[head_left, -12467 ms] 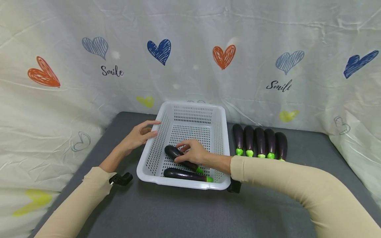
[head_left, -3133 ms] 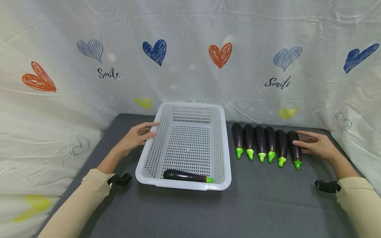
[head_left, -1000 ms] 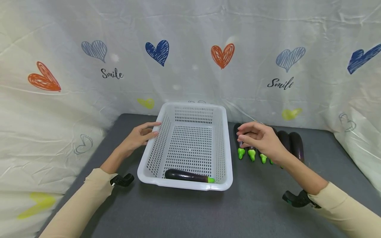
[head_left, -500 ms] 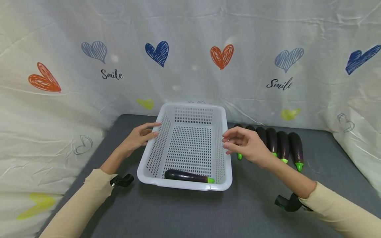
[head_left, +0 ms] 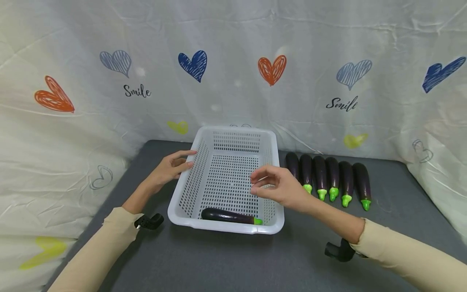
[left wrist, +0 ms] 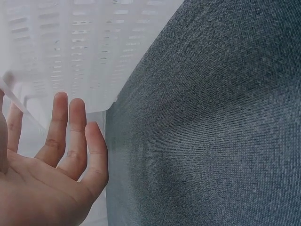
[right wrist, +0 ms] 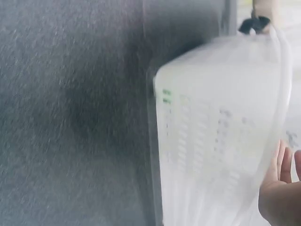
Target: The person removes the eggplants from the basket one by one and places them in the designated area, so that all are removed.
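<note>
In the head view a white perforated plastic basket [head_left: 233, 170] stands on the grey table, tilted slightly. One dark purple eggplant [head_left: 229, 215] with a green stem end lies along its near wall. My left hand [head_left: 168, 167] holds the basket's left rim with thumb and index finger, while the other fingers [left wrist: 77, 127] stand loosely outside the wall in the left wrist view. My right hand [head_left: 281, 186] hovers over the basket's right side, fingers loosely bent and nothing between them. In the right wrist view it appears beyond the blurred basket wall [right wrist: 211, 127].
Several eggplants [head_left: 333, 174] lie in a side-by-side row right of the basket, green ends toward me. The grey table [head_left: 226, 263] reaches a pale curtain [head_left: 233, 93] with printed hearts at the back and sides. Dark wrist cameras [head_left: 149, 221] sit on both wrists.
Since the oldest frame, one eggplant has gone from the basket to the row's right end and been let go. My right hand has come back leftward, empty, over the basket. The left hand stayed.
</note>
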The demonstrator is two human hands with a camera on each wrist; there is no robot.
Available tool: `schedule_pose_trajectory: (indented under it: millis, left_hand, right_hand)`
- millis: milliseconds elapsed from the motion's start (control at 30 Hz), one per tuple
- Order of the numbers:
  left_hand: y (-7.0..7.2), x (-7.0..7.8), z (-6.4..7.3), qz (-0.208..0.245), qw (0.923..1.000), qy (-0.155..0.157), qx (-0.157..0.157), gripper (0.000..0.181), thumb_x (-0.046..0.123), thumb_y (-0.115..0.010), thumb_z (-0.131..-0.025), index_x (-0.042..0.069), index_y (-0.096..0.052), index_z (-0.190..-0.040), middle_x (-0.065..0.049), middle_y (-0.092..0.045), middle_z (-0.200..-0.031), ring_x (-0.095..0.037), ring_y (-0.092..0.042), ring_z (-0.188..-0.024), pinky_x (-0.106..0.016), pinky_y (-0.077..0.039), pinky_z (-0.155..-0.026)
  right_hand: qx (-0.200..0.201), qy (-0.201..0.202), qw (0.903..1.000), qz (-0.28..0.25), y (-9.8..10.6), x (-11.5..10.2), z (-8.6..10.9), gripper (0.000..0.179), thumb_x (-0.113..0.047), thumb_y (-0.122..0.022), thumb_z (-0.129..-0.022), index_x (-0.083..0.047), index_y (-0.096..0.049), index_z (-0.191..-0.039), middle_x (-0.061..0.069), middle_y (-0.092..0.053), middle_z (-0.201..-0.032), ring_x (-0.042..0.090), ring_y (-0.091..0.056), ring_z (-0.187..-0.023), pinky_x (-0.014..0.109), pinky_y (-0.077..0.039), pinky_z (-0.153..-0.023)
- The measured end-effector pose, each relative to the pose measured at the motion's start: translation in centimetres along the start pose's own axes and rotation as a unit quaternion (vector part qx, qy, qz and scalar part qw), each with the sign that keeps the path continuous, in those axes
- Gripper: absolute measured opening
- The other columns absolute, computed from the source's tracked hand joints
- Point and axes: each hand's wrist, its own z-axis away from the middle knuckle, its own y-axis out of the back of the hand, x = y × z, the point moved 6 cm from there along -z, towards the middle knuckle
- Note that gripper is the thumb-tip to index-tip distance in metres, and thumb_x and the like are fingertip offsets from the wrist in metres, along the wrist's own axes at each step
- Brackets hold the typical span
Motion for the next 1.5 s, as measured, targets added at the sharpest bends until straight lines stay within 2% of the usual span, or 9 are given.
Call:
schedule_pose_trajectory:
  millis: [167, 500, 833, 1100, 1500]
  left_hand:
    - [0.0, 0.0, 0.1, -0.001, 1.0000, 0.002, 0.002, 0.052, 0.022, -0.065, -0.103, 0.015, -0.048, -0.152, -0.023, -0.059, -0.129, -0.030, -0.066, -0.101, -0.041, -0.057, -0.078]
    - [0.1, 0.1, 0.0, 0.001, 1.0000, 0.006, 0.006, 0.054, 0.022, -0.065, -0.103, 0.013, -0.048, -0.152, -0.024, -0.059, -0.127, -0.030, -0.067, -0.101, -0.041, -0.057, -0.078]
    - [0.1, 0.1, 0.0, -0.004, 0.9999, 0.005, 0.008, 0.054, 0.021, -0.066, -0.103, 0.012, -0.047, -0.153, -0.024, -0.060, -0.128, -0.031, -0.067, -0.102, -0.040, -0.057, -0.078]
    - [0.0, 0.1, -0.1, -0.010, 0.9999, 0.007, 0.005, 0.054, 0.023, -0.067, -0.102, 0.013, -0.048, -0.152, -0.023, -0.061, -0.128, -0.032, -0.066, -0.104, -0.041, -0.056, -0.080]
    - [0.0, 0.1, -0.2, -0.012, 0.9999, 0.005, 0.005, 0.054, 0.023, -0.067, -0.102, 0.013, -0.048, -0.152, -0.023, -0.061, -0.127, -0.032, -0.067, -0.102, -0.041, -0.057, -0.079]
  right_hand:
    - [-0.005, -0.010, 0.9999, -0.013, -1.4, 0.1, -0.7, 0.035, -0.005, -0.080, -0.089, -0.001, -0.066, -0.120, 0.015, -0.064, -0.115, 0.029, -0.066, -0.103, 0.040, -0.055, -0.087]
    - [-0.032, -0.014, 0.9992, -0.020, -3.6, 0.3, -2.1, 0.036, -0.001, -0.081, -0.086, 0.002, -0.065, -0.118, 0.014, -0.063, -0.113, 0.030, -0.066, -0.100, 0.039, -0.056, -0.084]
    - [-0.059, -0.016, 0.9981, 0.010, -6.3, 0.7, -3.3, 0.034, -0.010, -0.084, -0.085, -0.002, -0.068, -0.114, 0.009, -0.066, -0.109, 0.024, -0.069, -0.094, 0.035, -0.057, -0.081]
    - [-0.056, -0.064, 0.9963, 0.013, -7.1, 1.8, -3.6, 0.038, -0.013, -0.085, -0.085, -0.003, -0.068, -0.117, 0.020, -0.064, -0.115, 0.023, -0.068, -0.097, 0.033, -0.056, -0.083]
    - [-0.064, -0.128, 0.9898, 0.004, -8.1, 3.0, -3.7, 0.049, -0.016, -0.085, -0.085, 0.001, -0.064, -0.126, 0.019, -0.063, -0.121, 0.029, -0.064, -0.104, 0.035, -0.054, -0.086]
